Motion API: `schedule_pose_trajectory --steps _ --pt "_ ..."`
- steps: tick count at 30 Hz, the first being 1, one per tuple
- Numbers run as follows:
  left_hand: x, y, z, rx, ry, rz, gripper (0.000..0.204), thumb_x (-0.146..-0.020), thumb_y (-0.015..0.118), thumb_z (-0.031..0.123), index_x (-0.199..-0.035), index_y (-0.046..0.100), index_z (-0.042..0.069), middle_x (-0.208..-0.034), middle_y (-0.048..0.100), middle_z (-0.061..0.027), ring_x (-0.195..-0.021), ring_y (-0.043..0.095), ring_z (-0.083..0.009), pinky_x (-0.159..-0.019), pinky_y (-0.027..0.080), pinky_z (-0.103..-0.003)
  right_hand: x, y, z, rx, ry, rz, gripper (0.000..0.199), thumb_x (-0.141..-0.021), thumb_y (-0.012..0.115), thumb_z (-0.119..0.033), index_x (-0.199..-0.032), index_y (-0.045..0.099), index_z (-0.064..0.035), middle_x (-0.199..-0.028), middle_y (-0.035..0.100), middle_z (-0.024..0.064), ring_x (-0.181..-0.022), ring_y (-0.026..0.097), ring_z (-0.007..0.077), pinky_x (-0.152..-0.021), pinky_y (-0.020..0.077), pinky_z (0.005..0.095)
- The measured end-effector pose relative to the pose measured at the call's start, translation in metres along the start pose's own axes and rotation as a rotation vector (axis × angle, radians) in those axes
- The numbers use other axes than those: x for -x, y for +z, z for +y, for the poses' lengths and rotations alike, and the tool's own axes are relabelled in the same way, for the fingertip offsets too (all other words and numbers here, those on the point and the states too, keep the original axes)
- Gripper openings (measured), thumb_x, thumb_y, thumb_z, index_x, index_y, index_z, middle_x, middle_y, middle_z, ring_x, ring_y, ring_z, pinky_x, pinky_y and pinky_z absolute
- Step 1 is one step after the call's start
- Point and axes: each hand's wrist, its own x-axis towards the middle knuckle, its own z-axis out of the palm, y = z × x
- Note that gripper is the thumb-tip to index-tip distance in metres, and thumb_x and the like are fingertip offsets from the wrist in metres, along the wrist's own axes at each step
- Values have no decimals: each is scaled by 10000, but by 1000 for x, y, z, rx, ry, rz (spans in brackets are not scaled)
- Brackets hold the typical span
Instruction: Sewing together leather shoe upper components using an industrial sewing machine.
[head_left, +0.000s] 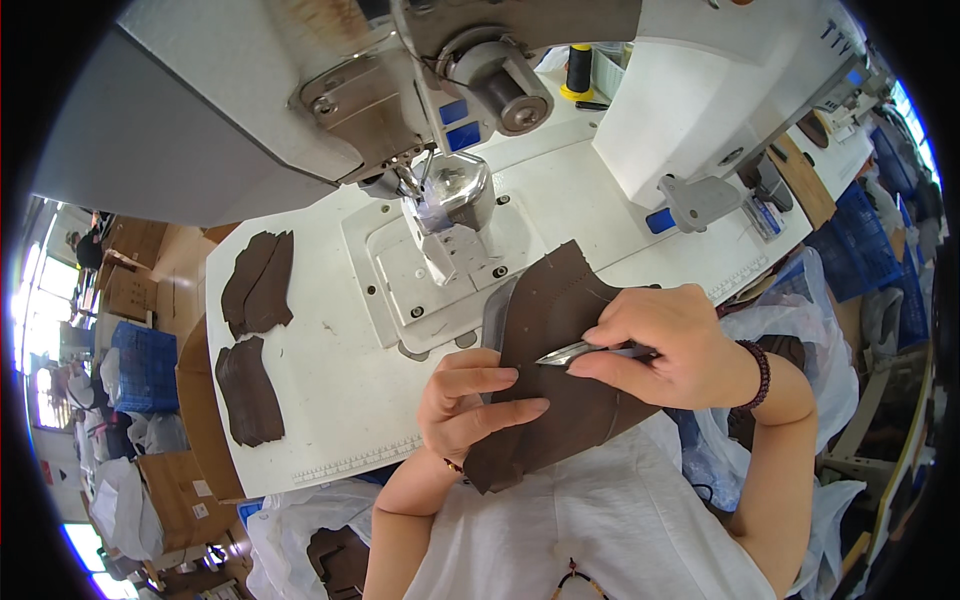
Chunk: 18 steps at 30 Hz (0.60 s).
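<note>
A dark brown leather piece [570,390] with stitched lines is held up between my hands, over the near edge of the sewing table. My left hand [470,400] grips its left side, with fingers bent over the top face. In my right hand [670,350] is a small pair of metal snips [567,352]. Their pointed tip lies at the leather's surface, near the middle of the piece. Part of the snips is hidden inside the right hand. Beyond the leather stands the sewing machine's post [440,245], under the needle area.
The machine head [230,110] overhangs the white table [320,400]. Two brown leather stacks or pieces, one upper [258,283] and one lower [249,392], lie at the left. A black thread spool [578,70] stands at the back. Plastic bags [800,320] and blue crates [855,245] crowd the right side.
</note>
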Motion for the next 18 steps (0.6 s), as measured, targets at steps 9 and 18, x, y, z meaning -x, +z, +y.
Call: schedule_pose_trajectory --steps 9,18 --pt "0 -2 5 -1 -16 -10 277 -583 751 18 -856 728 56 -1025 532 -64 -912 534 -227 -706 474 -303 3 -2 -6 -24 25 -6 284 -717 775 -195 -834 570 -37 -674 554 44 -475 513 173 -403 363 271" --pt "0 -1 3 -87 86 8 271 -586 761 28 -852 727 65 -1002 516 -69 -856 537 -227 -658 484 -313 -2 -3 -11 -70 -6 103 383 -694 774 -227 -947 540 -61 -739 521 49 -565 548 195 -424 375 293"
